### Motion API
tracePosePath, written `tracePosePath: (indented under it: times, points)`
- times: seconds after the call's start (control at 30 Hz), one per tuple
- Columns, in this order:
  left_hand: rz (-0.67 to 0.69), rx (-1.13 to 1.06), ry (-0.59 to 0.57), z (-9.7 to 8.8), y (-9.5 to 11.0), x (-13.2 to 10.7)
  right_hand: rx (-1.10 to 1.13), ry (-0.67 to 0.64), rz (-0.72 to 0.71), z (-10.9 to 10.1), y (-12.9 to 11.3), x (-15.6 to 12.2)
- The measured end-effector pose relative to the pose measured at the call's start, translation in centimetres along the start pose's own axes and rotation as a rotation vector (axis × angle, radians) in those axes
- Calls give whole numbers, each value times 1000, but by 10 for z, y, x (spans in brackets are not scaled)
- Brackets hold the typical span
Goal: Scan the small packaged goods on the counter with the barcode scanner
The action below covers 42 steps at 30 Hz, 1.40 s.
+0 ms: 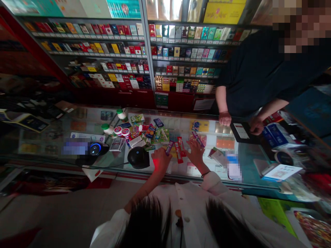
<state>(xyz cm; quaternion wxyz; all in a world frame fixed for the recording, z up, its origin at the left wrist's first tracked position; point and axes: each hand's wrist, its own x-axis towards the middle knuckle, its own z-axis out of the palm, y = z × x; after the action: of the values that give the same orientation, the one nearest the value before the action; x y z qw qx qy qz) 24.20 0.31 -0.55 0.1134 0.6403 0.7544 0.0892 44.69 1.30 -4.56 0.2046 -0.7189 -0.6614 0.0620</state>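
Note:
On the glass counter, my left hand (160, 159) is closed on a small purple candy pack (169, 147), with a red glow on the back of the hand. Fingers spread, my right hand (196, 154) hovers at or rests on the counter; another purple candy pack (198, 139) lies against its far side. Between both hands are red candy packs (179, 151). Left of my left hand stands a black desktop scanner (138, 157). Behind it is a pile of small sweets packs (150, 132), with round pink-and-white tubs (125, 132) and green-capped bottles (122, 115).
Across the counter (165, 174), a person in a dark top (253, 75) has both hands by a black tablet-like device (244, 132). Shelves of cigarette packs (124, 50) stand behind. A payment-code stand (281, 171) is at right, a round blue-lit device (95, 149) at left.

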Motion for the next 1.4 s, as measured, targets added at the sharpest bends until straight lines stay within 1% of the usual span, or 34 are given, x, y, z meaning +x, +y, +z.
tracePosePath:
  times: [0.1,0.17,0.23,0.3,0.37,0.43,0.5,0.57,0.63,0.67,0.7,0.77,0.83,0.87,0.93,1.07,1.23,1.4]
  points:
    - [48,-79,110,-5,-5,-8,437,-108,179,2,-19,-3]
    - [73,-151,166,-8,-7,-13,680,-185,264,4,-31,-5]
    - [109,-231,223,-9,-9,-17,805,-249,282,4,-43,-8]
    - [157,-335,255,-9,-9,-20,914,-303,261,4,-54,-11]
    - [210,-451,251,-8,-9,-22,1074,-334,249,2,-65,-15]
    - [260,-531,220,-9,-8,-23,1271,-331,253,-1,-73,-18]
    - [282,-526,195,-10,-8,-24,1437,-322,263,-5,-79,-20]
    - [298,-466,172,-10,-10,-25,1498,-320,259,-7,-81,-22]
    - [325,-402,155,-10,-13,-25,1429,-279,259,-9,-79,-22]
    - [342,-379,150,-10,-15,-25,1335,-232,262,-10,-76,-22]
    - [356,-366,151,-9,-17,-24,1199,-165,268,-11,-73,-22]
    - [370,-354,172,-10,-21,-21,844,-19,251,-15,-67,-21]
    - [370,-359,205,-12,-24,-18,519,74,158,-20,-60,-22]
    - [375,-367,218,-15,-26,-16,405,94,98,-23,-58,-23]
    - [405,-369,224,-21,-28,-13,267,90,-13,-28,-54,-24]
    - [471,-278,198,-34,-31,-10,132,60,-126,-34,-54,-27]
    - [591,-213,217,-41,-36,-11,86,92,-185,-33,-55,-26]
    - [589,-209,277,-41,-40,-13,63,111,-212,-34,-63,-26]
